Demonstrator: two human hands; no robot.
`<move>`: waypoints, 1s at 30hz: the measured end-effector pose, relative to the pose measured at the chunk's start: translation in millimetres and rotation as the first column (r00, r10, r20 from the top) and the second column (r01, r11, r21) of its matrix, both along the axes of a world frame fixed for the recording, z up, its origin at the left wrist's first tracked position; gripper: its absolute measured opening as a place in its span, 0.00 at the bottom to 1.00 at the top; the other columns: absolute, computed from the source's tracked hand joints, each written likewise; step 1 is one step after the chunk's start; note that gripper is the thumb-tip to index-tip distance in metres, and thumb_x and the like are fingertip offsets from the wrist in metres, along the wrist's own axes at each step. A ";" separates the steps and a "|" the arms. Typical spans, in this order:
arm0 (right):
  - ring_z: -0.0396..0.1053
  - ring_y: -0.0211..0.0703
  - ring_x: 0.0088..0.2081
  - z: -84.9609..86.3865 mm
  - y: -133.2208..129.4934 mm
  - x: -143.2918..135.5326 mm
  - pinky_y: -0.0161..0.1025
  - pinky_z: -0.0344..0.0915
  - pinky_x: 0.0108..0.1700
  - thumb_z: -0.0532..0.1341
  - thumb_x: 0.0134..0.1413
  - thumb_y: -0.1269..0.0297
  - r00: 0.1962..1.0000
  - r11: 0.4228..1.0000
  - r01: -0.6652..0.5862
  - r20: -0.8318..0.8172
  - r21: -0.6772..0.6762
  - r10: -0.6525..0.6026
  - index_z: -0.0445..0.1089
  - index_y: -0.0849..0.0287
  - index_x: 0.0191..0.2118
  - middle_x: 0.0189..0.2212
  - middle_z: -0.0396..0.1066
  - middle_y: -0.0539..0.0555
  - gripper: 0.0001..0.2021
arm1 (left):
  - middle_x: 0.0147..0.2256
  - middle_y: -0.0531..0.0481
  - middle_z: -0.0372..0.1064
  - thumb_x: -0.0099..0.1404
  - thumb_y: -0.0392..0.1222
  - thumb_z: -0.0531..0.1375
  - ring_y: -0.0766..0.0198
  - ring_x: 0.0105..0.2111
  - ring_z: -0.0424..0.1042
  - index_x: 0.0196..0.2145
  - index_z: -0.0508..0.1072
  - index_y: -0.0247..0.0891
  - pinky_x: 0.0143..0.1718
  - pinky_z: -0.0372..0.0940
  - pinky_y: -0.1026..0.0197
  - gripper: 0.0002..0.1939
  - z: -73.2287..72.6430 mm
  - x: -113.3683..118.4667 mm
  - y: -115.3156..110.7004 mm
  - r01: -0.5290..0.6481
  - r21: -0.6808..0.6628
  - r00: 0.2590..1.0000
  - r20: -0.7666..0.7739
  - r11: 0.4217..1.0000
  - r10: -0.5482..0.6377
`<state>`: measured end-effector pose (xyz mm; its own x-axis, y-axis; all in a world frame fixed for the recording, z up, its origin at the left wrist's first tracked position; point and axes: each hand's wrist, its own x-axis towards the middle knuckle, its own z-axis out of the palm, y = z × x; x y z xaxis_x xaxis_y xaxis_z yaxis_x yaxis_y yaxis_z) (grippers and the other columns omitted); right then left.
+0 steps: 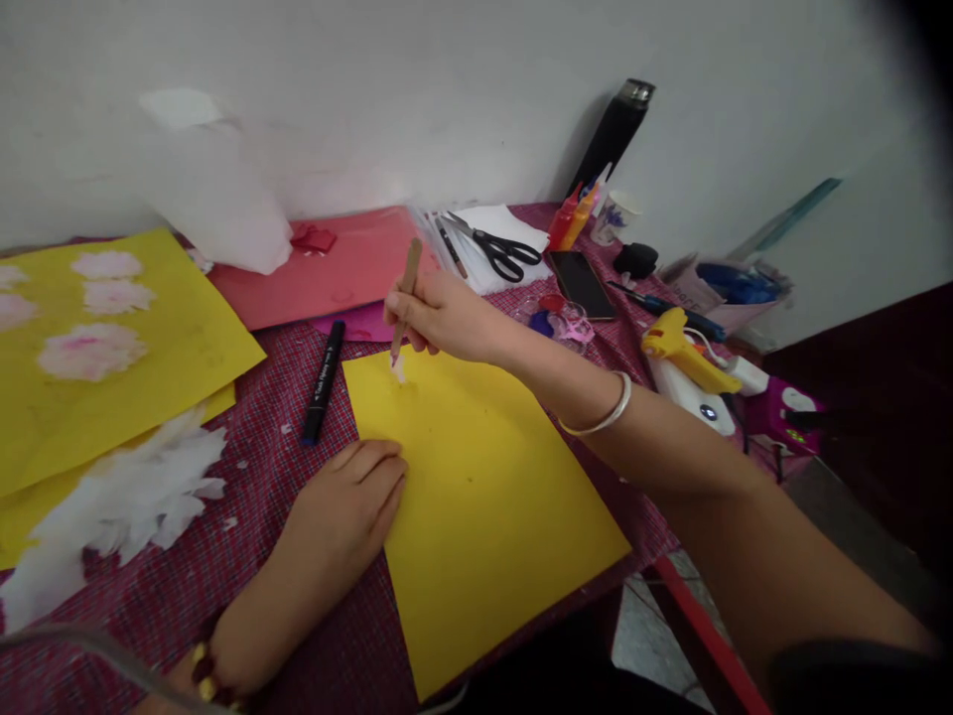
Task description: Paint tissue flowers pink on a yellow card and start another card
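Observation:
A yellow sheet [491, 497] lies on the checked tablecloth. My right hand [436, 313] grips a thin wooden stick [409, 270] near the sheet's top left corner. The stick's lower end touches a small pale pink piece [400, 370] on the sheet. At the sheet's left edge, my left hand [353, 497] rests palm down with its fingers lying flat and holds nothing. Just left of the sheet is a black marker [324, 382].
Pink-white paper flowers [91, 345] lie on another yellow sheet [171, 367] at left, above white petals [160, 492]. Scissors [498, 248], a phone [583, 285], glue bottles [577, 218], a black flask [612, 134] and a yellow glue gun [689, 350] stand or lie towards the back right.

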<state>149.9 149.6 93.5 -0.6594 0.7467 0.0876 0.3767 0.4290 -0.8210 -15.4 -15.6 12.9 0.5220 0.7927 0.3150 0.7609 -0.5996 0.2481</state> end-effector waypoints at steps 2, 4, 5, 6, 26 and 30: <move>0.62 0.34 0.23 -6.9 -1.5 0.9 0.33 0.55 0.27 0.48 0.68 0.65 1.000 1.000 0.000 -0.001 -0.008 0.000 0.62 0.61 0.29 0.18 0.65 0.49 0.15 | 0.41 0.45 0.74 0.69 0.35 0.51 0.58 0.44 0.72 0.38 0.74 0.38 0.49 0.70 0.52 0.11 -1.1 -0.1 -0.4 -0.013 -0.009 1.000 0.018 1.000 0.013; 0.62 0.34 0.22 -12.1 -3.3 -0.5 0.34 0.54 0.26 0.49 0.67 0.65 1.000 1.000 -0.002 0.004 -0.010 0.002 0.62 0.61 0.29 0.18 0.64 0.49 0.14 | 0.41 0.45 0.74 0.69 0.36 0.52 0.58 0.43 0.72 0.38 0.74 0.37 0.48 0.70 0.52 0.11 -1.5 -0.3 -0.5 -0.024 -0.012 0.999 0.031 1.000 0.024; 0.62 0.34 0.22 -14.0 -4.0 -1.9 0.34 0.54 0.26 0.49 0.67 0.65 1.000 1.000 0.001 0.015 -0.009 -0.001 0.63 0.61 0.29 0.18 0.64 0.49 0.14 | 0.41 0.45 0.74 0.69 0.36 0.52 0.58 0.43 0.72 0.38 0.74 0.37 0.48 0.70 0.52 0.11 -1.4 -0.3 -0.4 -0.024 -0.012 0.999 0.033 1.000 0.024; 0.62 0.34 0.22 -15.6 -4.5 -3.7 0.34 0.53 0.26 0.49 0.67 0.65 0.999 1.000 0.009 0.031 -0.005 -0.009 0.63 0.61 0.29 0.18 0.64 0.49 0.14 | 0.41 0.45 0.74 0.69 0.35 0.51 0.58 0.43 0.72 0.38 0.74 0.37 0.48 0.70 0.52 0.11 -1.3 -0.3 -0.2 -0.023 -0.012 0.999 0.032 1.000 0.024; 0.61 0.32 0.25 -13.0 -15.1 6.5 0.32 0.53 0.30 0.50 0.68 0.66 1.000 0.998 0.003 0.002 0.063 -0.003 0.62 0.61 0.31 0.20 0.65 0.47 0.13 | 0.41 0.42 0.75 0.70 0.41 0.48 0.50 0.41 0.75 0.38 0.73 0.39 0.41 0.69 0.49 0.14 24.2 -26.0 42.9 -0.148 -0.030 0.958 -0.254 0.989 0.135; 0.61 0.31 0.22 -32.3 -16.5 16.6 0.30 0.55 0.27 0.52 0.67 0.66 0.984 0.999 0.033 -0.172 -0.007 -0.034 0.62 0.61 0.32 0.19 0.63 0.44 0.10 | 0.40 0.41 0.76 0.69 0.44 0.49 0.48 0.40 0.76 0.47 0.72 0.36 0.37 0.67 0.50 0.16 29.2 -18.1 61.1 -0.417 -0.165 0.896 -0.244 0.894 0.372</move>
<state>166.5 133.2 61.1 -0.6092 0.7687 0.1947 0.2434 0.4149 -0.8767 -33.5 45.5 42.2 0.1865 0.9815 0.0430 0.9700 -0.1909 0.1508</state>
